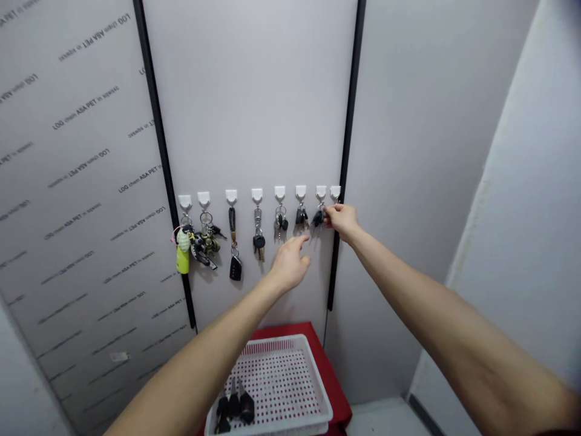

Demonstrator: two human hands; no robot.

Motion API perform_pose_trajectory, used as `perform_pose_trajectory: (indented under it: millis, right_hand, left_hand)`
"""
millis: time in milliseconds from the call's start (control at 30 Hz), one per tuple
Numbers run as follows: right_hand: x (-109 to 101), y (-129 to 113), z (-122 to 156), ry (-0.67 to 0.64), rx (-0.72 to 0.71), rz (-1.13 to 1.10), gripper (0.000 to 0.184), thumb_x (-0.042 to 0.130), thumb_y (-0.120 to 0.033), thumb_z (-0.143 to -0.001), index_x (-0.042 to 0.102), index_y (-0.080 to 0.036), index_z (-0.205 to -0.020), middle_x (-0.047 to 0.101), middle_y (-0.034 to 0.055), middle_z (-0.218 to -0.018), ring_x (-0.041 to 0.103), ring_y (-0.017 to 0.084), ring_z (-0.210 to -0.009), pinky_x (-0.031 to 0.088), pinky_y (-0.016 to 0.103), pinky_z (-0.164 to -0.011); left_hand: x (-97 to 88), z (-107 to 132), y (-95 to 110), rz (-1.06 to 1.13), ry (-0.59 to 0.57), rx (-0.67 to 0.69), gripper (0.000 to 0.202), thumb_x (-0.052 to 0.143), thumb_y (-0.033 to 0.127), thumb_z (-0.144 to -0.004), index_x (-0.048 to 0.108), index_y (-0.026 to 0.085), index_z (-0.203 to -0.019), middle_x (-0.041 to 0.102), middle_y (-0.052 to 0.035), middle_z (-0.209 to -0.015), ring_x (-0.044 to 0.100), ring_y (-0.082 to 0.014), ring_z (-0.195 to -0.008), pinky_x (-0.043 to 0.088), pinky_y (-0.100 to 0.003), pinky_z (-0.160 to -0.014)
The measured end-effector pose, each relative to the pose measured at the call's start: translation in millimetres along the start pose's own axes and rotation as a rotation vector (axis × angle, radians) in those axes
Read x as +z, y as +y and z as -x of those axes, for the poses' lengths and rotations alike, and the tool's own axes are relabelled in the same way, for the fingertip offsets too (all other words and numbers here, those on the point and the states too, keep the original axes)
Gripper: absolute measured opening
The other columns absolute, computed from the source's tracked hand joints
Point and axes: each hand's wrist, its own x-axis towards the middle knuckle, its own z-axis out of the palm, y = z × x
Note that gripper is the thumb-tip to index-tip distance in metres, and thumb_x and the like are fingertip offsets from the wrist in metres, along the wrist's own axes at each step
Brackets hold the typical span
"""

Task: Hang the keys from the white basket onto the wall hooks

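A row of white wall hooks (256,194) runs across the grey panel, most with key bunches hanging from them. My right hand (341,220) is pinched on a black key bunch (318,217) at the second hook from the right; the last hook (335,192) is bare. Just below and left, my left hand (290,261) hovers with fingers loosely extended, holding nothing, under the bunch (301,216) on the neighbouring hook. Further left hang a black car key (235,267) on a strap and a bunch with a yellow-green charm (183,253).
A white perforated basket (290,387) sits below on a red surface (333,381), with a few black keys (235,407) in its near-left corner. Black vertical strips (345,151) divide the wall panels. A white wall stands at the right.
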Motion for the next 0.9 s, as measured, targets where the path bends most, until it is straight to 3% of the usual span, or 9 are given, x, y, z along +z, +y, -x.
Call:
perform_pose_trajectory:
  millis: [100,200,267,367,433,533,667,767,900]
  right_hand:
    - [-4,12,11,0.063,-0.001,0.005,0.006,0.042,-0.015,-0.062,0.049,-0.014,-0.063,0.045,-0.0043,-0.047,0.041,0.004,-0.036,0.034,0.015,-0.034]
    - [-3,47,42,0.085,-0.033,0.077,0.015,0.041,-0.015,-0.062,0.049,-0.015,-0.075,0.047,-0.0040,-0.053,0.041,0.004,-0.038,0.033,0.015,-0.036]
    - [2,81,79,-0.085,-0.007,0.187,0.018,0.042,-0.016,-0.061,0.050,-0.015,-0.077,0.048,-0.0031,-0.054,0.042,0.004,-0.041,0.034,0.016,-0.039]
    - [17,132,154,-0.555,0.078,0.360,0.014,0.045,-0.018,-0.060,0.054,-0.013,-0.070,0.053,-0.0004,-0.057,0.045,0.007,-0.047,0.037,0.019,-0.047]
    - [31,154,201,-0.845,0.025,0.400,0.013,0.044,-0.017,-0.060,0.056,-0.014,-0.066,0.056,0.0013,-0.063,0.049,0.009,-0.058,0.038,0.021,-0.056]
    - [54,169,246,-1.094,-0.100,0.475,0.018,0.046,-0.018,-0.060,0.058,-0.016,-0.073,0.056,0.0014,-0.068,0.049,0.010,-0.062,0.037,0.021,-0.059]
    - [73,170,260,-1.288,-0.329,0.645,0.027,0.056,-0.023,-0.052,0.058,-0.021,-0.079,0.053,0.0017,-0.072,0.046,0.013,-0.069,0.034,0.021,-0.060]
    - [76,174,259,-1.271,-0.371,0.726,0.019,0.053,-0.021,-0.055,0.060,-0.020,-0.072,0.051,0.0027,-0.071,0.045,0.013,-0.070,0.034,0.022,-0.060]
    - [70,178,251,-1.110,-0.320,0.600,0.013,0.047,-0.016,-0.060,0.059,-0.016,-0.064,0.052,0.0032,-0.072,0.045,0.012,-0.072,0.033,0.022,-0.066]
  left_hand:
    - [-2.6,36,-28,0.042,-0.051,-0.052,0.038,0.042,0.014,-0.063,0.042,0.015,-0.101,0.050,-0.0051,-0.097,0.047,-0.0115,-0.083,0.036,-0.025,-0.076]
    - [-6.6,87,-68,0.057,-0.138,-0.167,0.034,0.042,0.016,-0.063,0.045,0.016,-0.097,0.051,-0.0037,-0.096,0.048,-0.0106,-0.082,0.037,-0.024,-0.076]
    - [-9.3,125,-95,0.023,-0.199,-0.278,0.032,0.042,0.016,-0.063,0.047,0.016,-0.095,0.052,-0.0036,-0.095,0.048,-0.0112,-0.083,0.036,-0.024,-0.076]
    - [-11.9,173,-127,-0.057,-0.307,-0.400,0.029,0.041,0.016,-0.064,0.049,0.016,-0.092,0.054,-0.0035,-0.093,0.047,-0.0121,-0.084,0.035,-0.024,-0.077]
    - [-11.7,194,-138,-0.120,-0.373,-0.425,0.030,0.041,0.014,-0.063,0.050,0.016,-0.091,0.054,-0.0035,-0.093,0.047,-0.0129,-0.085,0.034,-0.024,-0.078]
    - [-8.2,208,-143,-0.213,-0.419,-0.393,0.031,0.042,0.013,-0.061,0.051,0.016,-0.090,0.054,-0.0035,-0.092,0.043,-0.0147,-0.088,0.033,-0.025,-0.079]
    - [-0.9,211,-143,-0.265,-0.413,-0.339,0.032,0.041,0.010,-0.061,0.052,0.015,-0.090,0.055,-0.0034,-0.089,0.041,-0.0152,-0.087,0.033,-0.024,-0.078]
    - [3.3,212,-145,-0.285,-0.400,-0.340,0.032,0.040,0.009,-0.060,0.053,0.015,-0.089,0.055,-0.0037,-0.086,0.041,-0.0157,-0.086,0.033,-0.024,-0.077]
    - [4.9,212,-146,-0.306,-0.400,-0.344,0.031,0.040,0.010,-0.060,0.053,0.017,-0.088,0.056,-0.0032,-0.087,0.041,-0.0166,-0.085,0.033,-0.027,-0.076]
